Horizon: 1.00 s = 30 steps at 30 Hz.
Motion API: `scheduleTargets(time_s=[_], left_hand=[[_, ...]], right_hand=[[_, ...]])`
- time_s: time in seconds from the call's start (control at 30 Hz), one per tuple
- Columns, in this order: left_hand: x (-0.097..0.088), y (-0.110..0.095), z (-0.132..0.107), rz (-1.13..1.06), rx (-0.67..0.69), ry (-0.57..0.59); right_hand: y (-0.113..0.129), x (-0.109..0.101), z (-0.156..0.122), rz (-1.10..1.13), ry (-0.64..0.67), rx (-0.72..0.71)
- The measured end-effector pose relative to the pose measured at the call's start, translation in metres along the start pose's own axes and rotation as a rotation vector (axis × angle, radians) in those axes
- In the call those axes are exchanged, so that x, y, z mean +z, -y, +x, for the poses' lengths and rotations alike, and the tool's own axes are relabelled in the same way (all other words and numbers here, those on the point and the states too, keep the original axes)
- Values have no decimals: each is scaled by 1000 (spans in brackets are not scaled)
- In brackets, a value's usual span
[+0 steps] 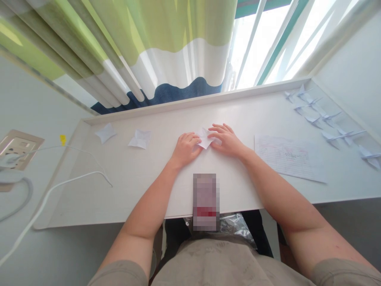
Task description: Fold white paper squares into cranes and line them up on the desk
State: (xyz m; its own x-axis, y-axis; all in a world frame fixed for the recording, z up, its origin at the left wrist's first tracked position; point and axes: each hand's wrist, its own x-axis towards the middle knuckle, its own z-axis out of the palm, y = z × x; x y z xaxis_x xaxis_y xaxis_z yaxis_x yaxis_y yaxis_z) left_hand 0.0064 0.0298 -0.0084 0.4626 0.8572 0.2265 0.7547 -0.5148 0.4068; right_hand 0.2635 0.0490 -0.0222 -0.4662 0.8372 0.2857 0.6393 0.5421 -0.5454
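A small piece of folded white paper lies on the white desk, in the middle near the far side. My left hand presses its left edge with curled fingers. My right hand rests on its right side, fingers bent and pinching the paper. Both hands work the same piece between them.
Two folded white paper pieces lie at the left of the desk. Several folded paper cranes line the right rear. A printed sheet lies right of my hands. A blurred-out block sits at the desk's front edge. White cables and a wall socket are at left; a curtain hangs behind.
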Motion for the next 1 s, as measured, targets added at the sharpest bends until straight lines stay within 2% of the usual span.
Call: scheduleTargets(time_s=[0.43,0.57,0.7,1.0], left_hand=[[-6,0,-1,-100,-43,112],[-6,6,-2,-155,-30,71],[-3,8,-4,-148,-74,-5],[-4,15,-3,-112,-40,5]], right_hand=[[6,-4,-1,34,34,-51],[0,-2,-1,65,59,-43],[-6,1,1,82,64,-11],[-12,-5,0,108,60,59]])
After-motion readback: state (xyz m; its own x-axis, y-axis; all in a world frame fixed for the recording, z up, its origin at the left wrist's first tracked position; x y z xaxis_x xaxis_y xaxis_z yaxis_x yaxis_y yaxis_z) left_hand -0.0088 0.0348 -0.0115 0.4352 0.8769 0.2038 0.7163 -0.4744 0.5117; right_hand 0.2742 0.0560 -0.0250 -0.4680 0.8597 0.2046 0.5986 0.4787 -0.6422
